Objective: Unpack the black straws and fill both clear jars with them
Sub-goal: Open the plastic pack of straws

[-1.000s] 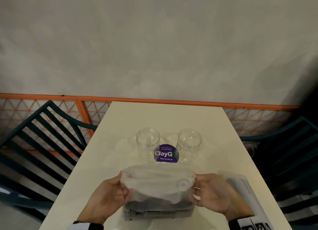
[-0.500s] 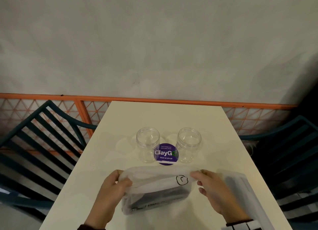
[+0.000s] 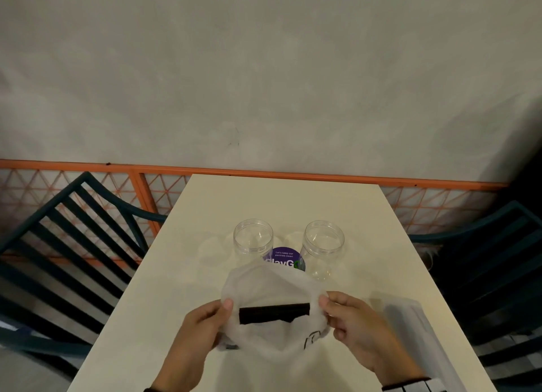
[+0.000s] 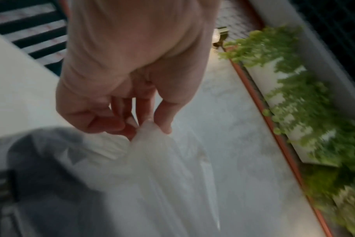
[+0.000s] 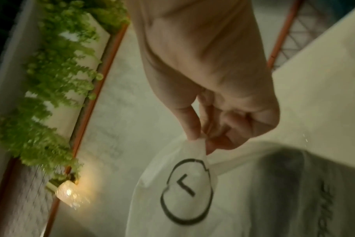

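Grey plaster wall fills the upper half of the head view, with an orange rail (image 3: 264,173) and lattice running across below it. Dark slatted chairs (image 3: 67,245) stand at the left and right edges of the frame. Between them a cream table (image 3: 281,204) runs from the centre down to the bottom edge.

Two clear jars stand upright and open on the table at frame centre, the left jar (image 3: 253,239) and the right jar (image 3: 324,245) side by side and apart, both with nothing inside. A round purple sticker (image 3: 284,259) lies on the table between them, its lower part hidden by the bag.

Just below the jars, a translucent white bag (image 3: 272,289) is held open above the table. The left hand (image 3: 202,330) pinches the bag's left edge between thumb and curled fingers; the left wrist view shows the film gathered at the fingertips (image 4: 164,125). The right hand (image 3: 355,324) pinches the right edge the same way, and the right wrist view shows a black outlined logo (image 5: 186,190) printed on the bag just under that pinch. Through the bag's mouth a bundle of black straws (image 3: 274,312) lies crosswise inside, between the two hands.

A second pale plastic pack (image 3: 416,333) lies on the table at lower right, beside the right wrist. Both wrist views are blurred and show green foliage (image 5: 51,77) along a ledge.
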The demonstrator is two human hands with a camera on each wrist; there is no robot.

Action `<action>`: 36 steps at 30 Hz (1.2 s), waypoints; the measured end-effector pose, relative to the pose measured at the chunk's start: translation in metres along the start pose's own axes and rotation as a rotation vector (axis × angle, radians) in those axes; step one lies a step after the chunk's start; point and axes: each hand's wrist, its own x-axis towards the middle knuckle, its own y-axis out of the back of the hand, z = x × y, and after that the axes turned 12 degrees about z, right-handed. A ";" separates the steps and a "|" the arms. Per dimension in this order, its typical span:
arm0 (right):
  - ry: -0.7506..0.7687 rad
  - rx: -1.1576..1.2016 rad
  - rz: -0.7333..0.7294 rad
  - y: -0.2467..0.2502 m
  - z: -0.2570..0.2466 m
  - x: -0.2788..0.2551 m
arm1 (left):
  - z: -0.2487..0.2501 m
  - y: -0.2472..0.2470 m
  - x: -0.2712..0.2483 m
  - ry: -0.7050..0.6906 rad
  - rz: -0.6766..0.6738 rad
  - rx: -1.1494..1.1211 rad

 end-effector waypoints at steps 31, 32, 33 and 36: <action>0.361 -0.450 0.257 0.016 0.008 0.001 | -0.017 0.004 0.012 -0.229 0.267 0.314; 0.316 -0.386 0.215 0.014 0.007 -0.001 | -0.018 0.006 0.012 -0.253 0.282 0.335; 0.268 -0.337 0.173 0.012 0.007 -0.003 | -0.019 0.007 0.013 -0.266 0.286 0.333; 0.134 -0.261 0.042 0.005 0.010 -0.004 | -0.022 0.006 0.015 -0.234 0.183 0.302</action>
